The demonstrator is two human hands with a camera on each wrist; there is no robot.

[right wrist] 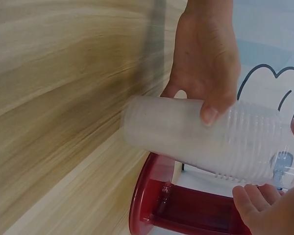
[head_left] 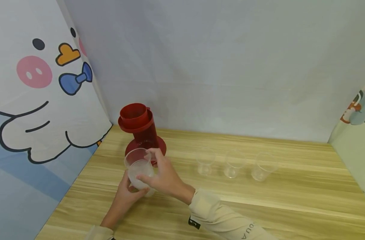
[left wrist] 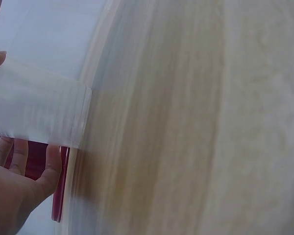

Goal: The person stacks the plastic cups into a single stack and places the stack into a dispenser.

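Observation:
A stack of clear plastic cups [head_left: 141,171] stands upright, slightly tilted, in front of a red holder [head_left: 144,133] with a round base. My left hand [head_left: 126,196] grips the lower part of the stack; in the right wrist view the left hand [right wrist: 206,63] has its thumb on the cups [right wrist: 186,132]. Around the upper part curls my right hand [head_left: 164,175], thumb on the near side and fingers near the rim. The left wrist view shows the right hand's fingers [left wrist: 51,171] against the cups [left wrist: 34,103].
Three clear cups, the left one [head_left: 205,163], the middle one [head_left: 234,163] and the right one [head_left: 263,166], stand in a row on the wooden table [head_left: 275,206]. A pale curtain [head_left: 215,66] hangs behind, with a cartoon-printed sheet [head_left: 50,110] at the left.

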